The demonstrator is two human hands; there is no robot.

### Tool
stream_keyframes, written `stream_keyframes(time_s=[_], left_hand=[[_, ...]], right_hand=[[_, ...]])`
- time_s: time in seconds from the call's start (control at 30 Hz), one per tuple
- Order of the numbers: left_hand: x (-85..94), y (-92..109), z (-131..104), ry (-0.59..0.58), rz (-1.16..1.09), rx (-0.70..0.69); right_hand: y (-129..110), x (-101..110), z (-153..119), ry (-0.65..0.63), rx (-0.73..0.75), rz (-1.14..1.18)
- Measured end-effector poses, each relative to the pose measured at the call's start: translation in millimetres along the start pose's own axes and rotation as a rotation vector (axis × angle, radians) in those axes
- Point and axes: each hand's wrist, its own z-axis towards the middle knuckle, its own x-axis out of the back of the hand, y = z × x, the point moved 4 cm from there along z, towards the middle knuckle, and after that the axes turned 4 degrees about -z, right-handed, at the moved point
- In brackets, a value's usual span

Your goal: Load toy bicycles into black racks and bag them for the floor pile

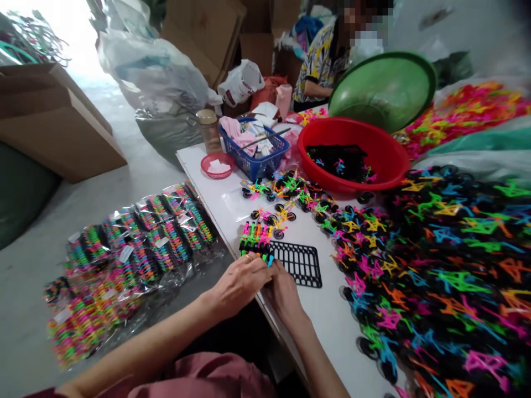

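A black plastic rack (299, 264) lies at the white table's near left edge, its left part filled with rows of small colourful toy bikes (256, 236). My left hand (244, 279) is bent over the near end of these rows, fingers closed, with a ring on one finger. Beside it, touching, my right hand (284, 290) has its fingers pressed together at a small blue piece (270, 260) by the rack. What lies between the fingertips is too small and hidden to make out. The right part of the rack shows bare slots.
Loose toy bikes (448, 276) heap across the table's right side. Behind stand a red tub (352, 157), a green basin (384, 91), a blue basket (255, 152) and a small red basket (217, 166). Bagged bikes (136, 249) lie at lower left. A person (317, 66) sits at the back.
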Motion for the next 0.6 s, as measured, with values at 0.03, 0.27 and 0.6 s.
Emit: stream_keyframes(time_s=[0.03,0.27,0.6], left_hand=[[-0.8,-0.8,-2.5,-0.013,-0.014,0.004],[11.0,-0.2,-21.8,-0.032,-0.120,0.040],[13.0,6.1,-14.1,0.003,0.098,-0.024]], right_hand=[[3.5,4.2,4.3,-0.063,0.022,0.054],[3.9,59.9,81.9,-0.003,0.134,-0.190],[77.3,49.6,75.7,0.141,0.245,-0.478]])
